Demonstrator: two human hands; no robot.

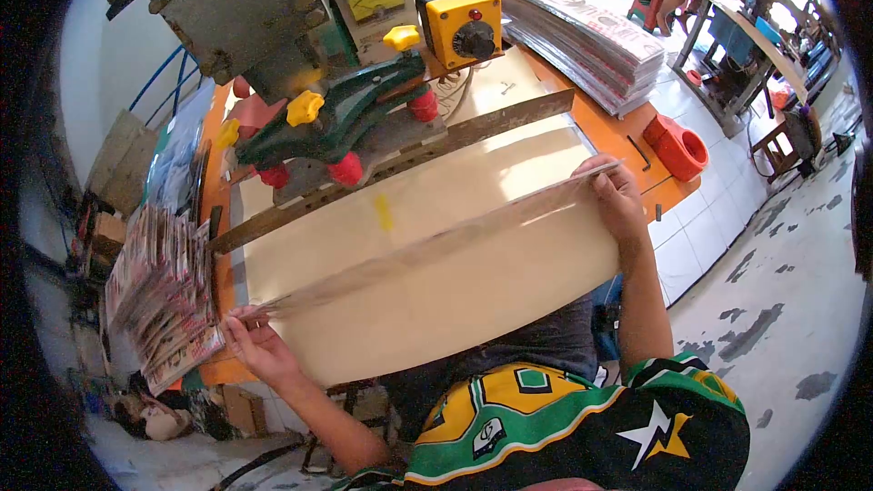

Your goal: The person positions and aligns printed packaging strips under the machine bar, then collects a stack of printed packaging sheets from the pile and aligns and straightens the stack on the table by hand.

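A long thin sheet (436, 241), perhaps plastic, spans the cream work board (409, 309) and is seen nearly edge-on. My left hand (259, 345) pinches its near left end, and my right hand (618, 200) grips its far right end, thumb on the near side. Its printed face is mostly turned away, so I cannot make out the print. Beyond it a rusty metal straightedge (391, 168) lies across the board, beneath a dark green clamp frame (355, 118) with yellow star knobs and red feet. A yellow mark (383, 213) shows on the board.
A yellow control box (462, 25) with a black dial sits on the machine. Stacked printed sheets (582, 27) lie at back right; another pile (164, 291) fans out at left. A red tape dispenser (676, 147) and a hex key (639, 153) rest on the orange table (627, 132).
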